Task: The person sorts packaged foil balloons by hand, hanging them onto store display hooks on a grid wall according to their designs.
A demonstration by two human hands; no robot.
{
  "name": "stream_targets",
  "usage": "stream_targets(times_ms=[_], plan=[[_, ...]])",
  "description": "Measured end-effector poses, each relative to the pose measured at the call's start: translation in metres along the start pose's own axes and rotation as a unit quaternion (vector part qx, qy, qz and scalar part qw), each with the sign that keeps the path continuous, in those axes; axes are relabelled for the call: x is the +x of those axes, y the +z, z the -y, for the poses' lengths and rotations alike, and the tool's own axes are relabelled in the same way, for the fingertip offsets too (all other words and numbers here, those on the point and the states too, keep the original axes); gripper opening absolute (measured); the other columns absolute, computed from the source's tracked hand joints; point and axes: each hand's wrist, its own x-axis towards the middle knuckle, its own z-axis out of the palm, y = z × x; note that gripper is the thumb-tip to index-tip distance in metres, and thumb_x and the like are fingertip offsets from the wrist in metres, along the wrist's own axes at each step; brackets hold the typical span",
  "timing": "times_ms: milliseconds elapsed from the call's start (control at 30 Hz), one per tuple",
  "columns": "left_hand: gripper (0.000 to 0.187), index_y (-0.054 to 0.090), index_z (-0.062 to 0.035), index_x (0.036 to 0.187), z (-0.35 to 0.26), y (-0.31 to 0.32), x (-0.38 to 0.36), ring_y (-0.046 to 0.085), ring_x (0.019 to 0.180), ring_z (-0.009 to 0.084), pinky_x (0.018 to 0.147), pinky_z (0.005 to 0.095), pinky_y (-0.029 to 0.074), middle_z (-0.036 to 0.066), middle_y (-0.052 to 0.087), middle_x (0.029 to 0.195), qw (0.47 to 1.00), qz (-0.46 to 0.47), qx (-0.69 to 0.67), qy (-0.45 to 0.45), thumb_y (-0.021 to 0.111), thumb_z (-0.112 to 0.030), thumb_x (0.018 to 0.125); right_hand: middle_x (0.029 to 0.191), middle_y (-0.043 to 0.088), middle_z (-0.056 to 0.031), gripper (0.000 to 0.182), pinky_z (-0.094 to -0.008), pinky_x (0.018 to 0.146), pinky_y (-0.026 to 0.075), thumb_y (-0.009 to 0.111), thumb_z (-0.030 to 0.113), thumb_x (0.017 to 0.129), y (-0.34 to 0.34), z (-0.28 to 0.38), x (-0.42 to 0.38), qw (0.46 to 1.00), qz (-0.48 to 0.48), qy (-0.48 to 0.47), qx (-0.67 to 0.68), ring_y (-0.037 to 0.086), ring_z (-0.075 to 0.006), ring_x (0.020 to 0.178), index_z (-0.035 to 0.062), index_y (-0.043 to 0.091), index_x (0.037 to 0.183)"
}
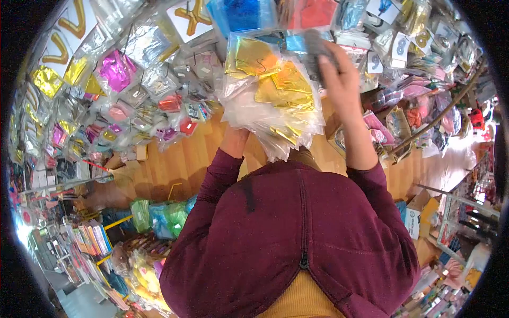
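A fanned bundle of clear plastic packets with folded gold foil (286, 87) hangs in front of my chest; the top packet bears a letter S. My left hand (237, 132) is under the bundle's lower left side and holds it up, its fingers mostly hidden by the packets. To the right of the bundle, my right hand (339, 74) is raised with its fingers round a dark grey object (318, 50), blurred by motion. Just behind the bundle lie a blue foil packet (241, 15) and a red foil packet (313, 13).
Plastic packets with foil, among them a magenta one (116, 70), cover the display ahead and to the left. A cord (440, 114) runs across the right side. Books (90, 238) stand at the lower left, and a cardboard box (416, 214) is at the right.
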Motion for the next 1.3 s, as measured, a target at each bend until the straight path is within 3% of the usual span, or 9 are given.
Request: stream_targets(times_ms=[167,367,500,567,633,667,833,1000,1300], plan=[[0.037,0.044,-0.0004,0.115,0.01,0.016,0.004,0.053,0.093,0.0225,0.083,0.0352,0.046,0.011,0.052,0.108,1.0,0.015,-0.01,-0.017,0.039,-0.026,0.089,0.106,0.055,-0.0165,0.034,-0.0402,0.085,0.041,0.055,0.011,0.075,0.059,0.003,-0.01,0.96,0.148,-0.23,-0.053,0.05,-0.0334,0.099,0.0028,0.053,0.108],[0.037,0.044,-0.0006,0.115,0.007,0.019,-0.016,0.053,0.093,0.0224,0.082,0.0352,0.047,0.011,0.052,0.107,1.0,-0.009,-0.022,-0.006,0.039,-0.026,0.089,0.091,0.057,-0.0244,0.032,-0.0406,0.079,0.044,0.046,0.008,0.073,0.058,-0.071,-0.021,0.964,0.232,0.08,-0.099,0.054,-0.039,0.087,0.0,0.055,0.103],[0.037,0.044,-0.0008,0.115,-0.005,0.01,-0.034,0.053,0.093,0.0223,0.082,0.0352,0.047,0.01,0.052,0.107,0.999,-0.026,-0.031,0.011,0.039,-0.026,0.089,0.089,0.058,-0.0245,0.032,-0.0389,0.076,0.044,0.046,0.008,0.073,0.042,-0.114,-0.039,0.921,0.343,0.143,-0.117,0.055,-0.0383,0.086,0.0007,0.057,0.102],[0.037,0.044,-0.0008,0.115,-0.01,0.009,-0.039,0.053,0.093,0.0223,0.082,0.0352,0.047,0.01,0.052,0.107,0.999,-0.033,-0.031,0.015,0.039,-0.026,0.089,0.086,0.06,-0.0224,0.03,-0.0365,0.074,0.044,0.046,0.009,0.075,0.032,-0.139,-0.05,0.932,0.316,0.146,-0.099,0.059,-0.0337,0.081,0.0015,0.058,0.101],[0.036,0.044,-0.0009,0.115,-0.01,0.005,-0.026,0.053,0.093,0.0222,0.082,0.0352,0.047,0.01,0.052,0.107,0.998,-0.041,-0.035,0.019,0.038,-0.026,0.089,0.086,0.062,-0.0181,0.027,-0.0329,0.073,0.044,0.047,0.011,0.077,0.011,-0.115,-0.042,0.915,0.204,0.338,-0.082,0.059,-0.0248,0.08,0.0015,0.06,0.099],[0.036,0.044,-0.001,0.115,-0.011,0.001,-0.033,0.054,0.093,0.0222,0.082,0.0352,0.047,0.01,0.052,0.107,0.998,-0.046,-0.037,0.016,0.038,-0.026,0.089,0.085,0.062,-0.0129,0.027,-0.0289,0.073,0.043,0.048,0.01,0.078,-0.001,-0.131,-0.047,0.958,0.122,0.25,-0.07,0.056,-0.0169,0.082,-0.0004,0.059,0.1],[0.036,0.044,-0.0012,0.115,-0.019,-0.009,-0.032,0.054,0.093,0.0221,0.082,0.0352,0.047,0.01,0.052,0.107,0.998,-0.042,-0.047,-0.007,0.038,-0.026,0.09,0.089,0.062,-0.0059,0.027,-0.0269,0.076,0.043,0.048,0.005,0.075,-0.057,-0.051,-0.034,0.88,0.134,0.341,0.303,0.055,-0.016,0.085,-0.0042,0.057,0.099],[0.036,0.044,-0.0014,0.115,-0.01,-0.003,-0.015,0.054,0.093,0.022,0.082,0.0352,0.047,0.01,0.052,0.107,0.997,-0.018,-0.062,-0.036,0.038,-0.026,0.09,0.099,0.059,-0.0169,0.029,-0.035,0.082,0.043,0.052,0.003,0.068,-0.04,0.002,-0.048,0.892,0.444,0.021,0.08,0.056,-0.0307,0.094,-0.0022,0.056,0.096],[0.035,0.044,-0.0017,0.115,-0.008,0.003,-0.007,0.054,0.092,0.0218,0.082,0.0352,0.047,0.01,0.052,0.107,0.996,-0.013,-0.079,-0.046,0.037,-0.025,0.09,0.107,0.056,-0.0176,0.043,-0.0361,0.087,0.04,0.048,-0.002,0.068,-0.03,0.005,-0.053,0.927,0.376,0.012,-0.002,0.053,-0.0329,0.099,-0.0014,0.051,0.11]])
